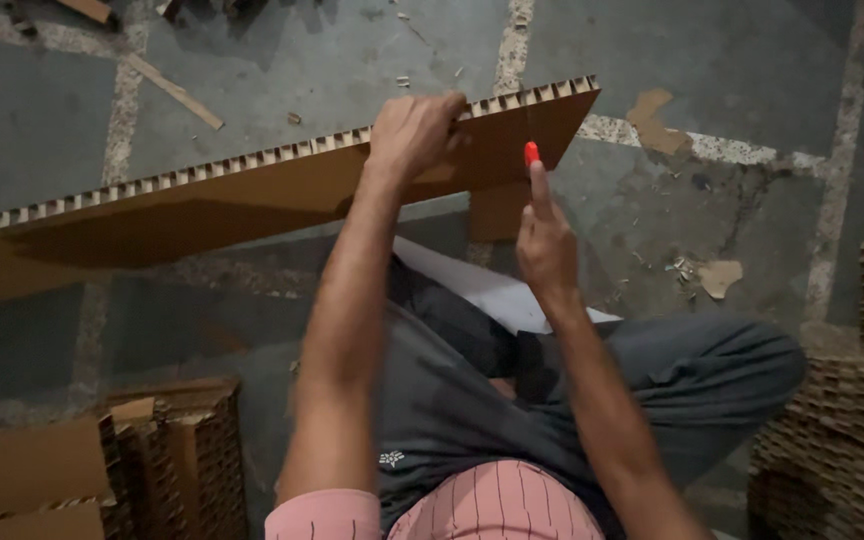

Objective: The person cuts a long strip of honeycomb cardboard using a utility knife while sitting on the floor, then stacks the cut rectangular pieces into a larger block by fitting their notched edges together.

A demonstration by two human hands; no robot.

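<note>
Gripping the top edge of a long honeycomb cardboard panel (pixel 252 195), the left hand (pixel 414 130) curls its fingers over the open-celled rim near the panel's right end and holds the board up on its long edge. The panel runs slantwise across the grey stone floor (pixel 352 60), from the left border of the view up to a cut corner at upper centre. Just beside that grip, the right hand (pixel 544 245) closes around a small red-tipped object (pixel 531 152), perhaps a marker or cutter, with its tip pressed against the brown face of the board; what the tool is cannot be told. The person sits on the floor in grey trousers (pixel 652 370) and a pink striped shirt (pixel 497 510), a white sheet (pixel 492 290) lying across the lap below the panel. Stacks of cut honeycomb pieces (pixel 167 450) stand at lower left, and more stacked cardboard (pixel 842 440) rises at the right edge. Torn paper scraps (pixel 652 120) and a thin wooden strip (pixel 174 90) lie scattered over the floor beyond the board.
</note>
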